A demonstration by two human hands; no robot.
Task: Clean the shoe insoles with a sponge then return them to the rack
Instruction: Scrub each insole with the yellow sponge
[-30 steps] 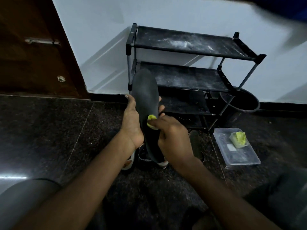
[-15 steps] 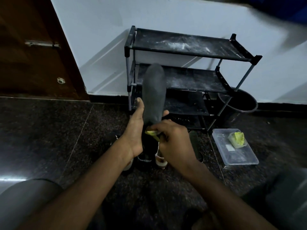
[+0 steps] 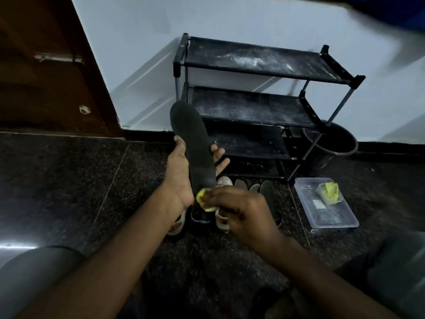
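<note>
Gripped insole (image 3: 195, 146) upright in left hand (image 3: 181, 178), toe end far, in front of rack (image 3: 253, 107). Pinched yellow sponge (image 3: 203, 200) in right hand (image 3: 243, 212) — pressed against insole's near end, just right of left palm.

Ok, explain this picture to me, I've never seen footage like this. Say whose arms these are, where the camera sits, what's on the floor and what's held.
No machine here: a person wears a camera on the head, looking forward and down, so both arms are their own. The left hand holds a dark insole roughly upright, fingers curled round its edges. The right hand pinches a small yellow sponge at the insole's lower end. On the dark floor stand shoes and what look like more insoles, before a dusty black shoe rack. To the right lie a clear plastic tub with another yellow piece inside, and a black bucket.
</note>
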